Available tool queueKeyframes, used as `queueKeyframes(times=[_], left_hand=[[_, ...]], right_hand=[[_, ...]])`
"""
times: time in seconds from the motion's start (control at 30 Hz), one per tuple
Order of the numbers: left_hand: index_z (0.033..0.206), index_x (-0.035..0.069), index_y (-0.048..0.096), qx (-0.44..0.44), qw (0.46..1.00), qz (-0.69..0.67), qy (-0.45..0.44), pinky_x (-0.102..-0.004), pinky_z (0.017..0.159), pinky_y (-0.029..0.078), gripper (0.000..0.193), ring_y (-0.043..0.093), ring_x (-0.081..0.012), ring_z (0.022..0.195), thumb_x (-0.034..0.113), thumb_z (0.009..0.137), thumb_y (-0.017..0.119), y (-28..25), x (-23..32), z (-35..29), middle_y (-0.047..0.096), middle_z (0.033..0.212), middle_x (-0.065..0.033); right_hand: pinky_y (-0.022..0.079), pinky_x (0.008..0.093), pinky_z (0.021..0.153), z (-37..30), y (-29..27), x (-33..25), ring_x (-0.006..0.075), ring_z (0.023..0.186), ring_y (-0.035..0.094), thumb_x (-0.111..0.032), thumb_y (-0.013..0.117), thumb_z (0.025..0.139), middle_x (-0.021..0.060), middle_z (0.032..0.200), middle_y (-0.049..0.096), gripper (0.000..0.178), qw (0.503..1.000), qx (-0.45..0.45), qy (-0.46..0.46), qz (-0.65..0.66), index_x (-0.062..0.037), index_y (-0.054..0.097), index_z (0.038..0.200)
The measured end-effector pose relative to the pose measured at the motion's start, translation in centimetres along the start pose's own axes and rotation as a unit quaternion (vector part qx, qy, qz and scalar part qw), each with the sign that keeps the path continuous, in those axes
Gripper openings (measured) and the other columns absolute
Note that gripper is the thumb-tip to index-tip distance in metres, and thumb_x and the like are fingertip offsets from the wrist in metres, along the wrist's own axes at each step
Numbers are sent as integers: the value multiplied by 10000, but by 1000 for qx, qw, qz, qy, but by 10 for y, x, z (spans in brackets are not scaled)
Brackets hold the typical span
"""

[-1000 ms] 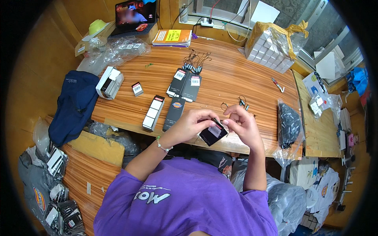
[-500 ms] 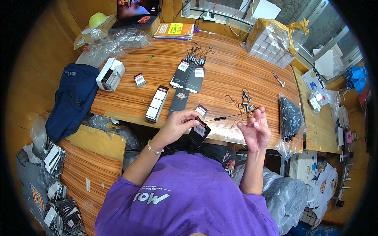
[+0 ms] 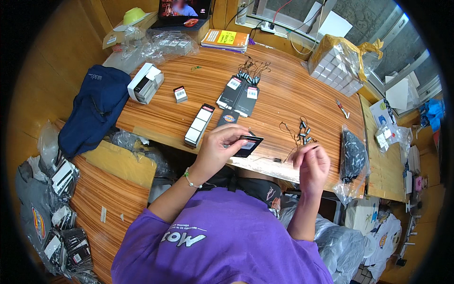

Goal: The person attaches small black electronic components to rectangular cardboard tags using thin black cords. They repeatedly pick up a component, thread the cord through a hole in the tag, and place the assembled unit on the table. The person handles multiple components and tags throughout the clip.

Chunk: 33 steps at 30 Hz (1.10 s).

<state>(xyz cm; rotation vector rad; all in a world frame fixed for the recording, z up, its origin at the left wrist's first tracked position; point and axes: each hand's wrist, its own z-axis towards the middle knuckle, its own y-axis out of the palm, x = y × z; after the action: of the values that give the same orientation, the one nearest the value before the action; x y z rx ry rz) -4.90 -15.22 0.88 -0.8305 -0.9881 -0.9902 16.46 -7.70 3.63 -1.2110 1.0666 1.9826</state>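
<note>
My left hand [image 3: 221,147] pinches a black hang tag [image 3: 248,146] with a white label, just over the table's near edge. To its right, my right hand [image 3: 312,165] has its fingers drawn together around a thin dark string. A small black string lock [image 3: 277,160] hangs between the two hands; the string itself is faint. Behind my right hand lies a loose bunch of black strings with locks [image 3: 302,130]. Beyond my left hand are a dark tag with an oval logo [image 3: 229,118] and a pile of strung tags [image 3: 240,94].
A tag stack [image 3: 199,124], smaller stack [image 3: 179,93] and white box of tags [image 3: 145,84] stand left. On the right are a bag of black strings [image 3: 353,156], cutters [image 3: 342,109] and wrapped white boxes [image 3: 336,66]. A navy garment [image 3: 97,109] hangs over the left edge.
The view has shifted, moving the scene rightward. My left hand has turned the tag flatter. My right hand's spread fingers have come together, and the string looks slacker with the lock lower.
</note>
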Motion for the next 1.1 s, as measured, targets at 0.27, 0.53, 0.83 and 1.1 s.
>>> queueKeyframes(times=[0.27, 0.53, 0.83, 1.1], left_hand=[[932, -25, 637, 9, 1000, -21, -19, -220, 661, 520, 167, 621, -98, 745, -7, 767, 663, 12, -1, 12, 638, 843, -70], [932, -20, 647, -15, 999, -13, -25, -210, 676, 523, 171, 637, -107, 761, -25, 762, 658, 20, -2, 27, 651, 871, -68], [935, -32, 648, -54, 998, -15, -26, -206, 654, 529, 160, 629, -100, 775, -32, 777, 633, 34, -12, 38, 646, 889, -74], [934, -27, 652, -81, 996, 32, -16, -210, 618, 527, 160, 618, -104, 736, -19, 774, 639, 38, -12, 44, 642, 861, -83]], right_hand=[[381, 346, 553, 7, 33, 26, 254, 584, 488, -62, 547, 804, 117, 634, 513, 102, 893, -56, -60, -442, 7, 581, 737], [387, 376, 525, 25, 36, 36, 273, 571, 484, -59, 583, 732, 116, 601, 490, 122, 857, -28, -111, -502, -1, 529, 639], [393, 385, 530, 32, 23, 37, 284, 580, 489, -53, 567, 728, 124, 608, 506, 120, 838, -9, -96, -537, 2, 512, 637], [394, 368, 552, 36, 12, 41, 292, 580, 478, -57, 544, 755, 151, 631, 502, 107, 870, -19, -65, -488, 8, 526, 673]])
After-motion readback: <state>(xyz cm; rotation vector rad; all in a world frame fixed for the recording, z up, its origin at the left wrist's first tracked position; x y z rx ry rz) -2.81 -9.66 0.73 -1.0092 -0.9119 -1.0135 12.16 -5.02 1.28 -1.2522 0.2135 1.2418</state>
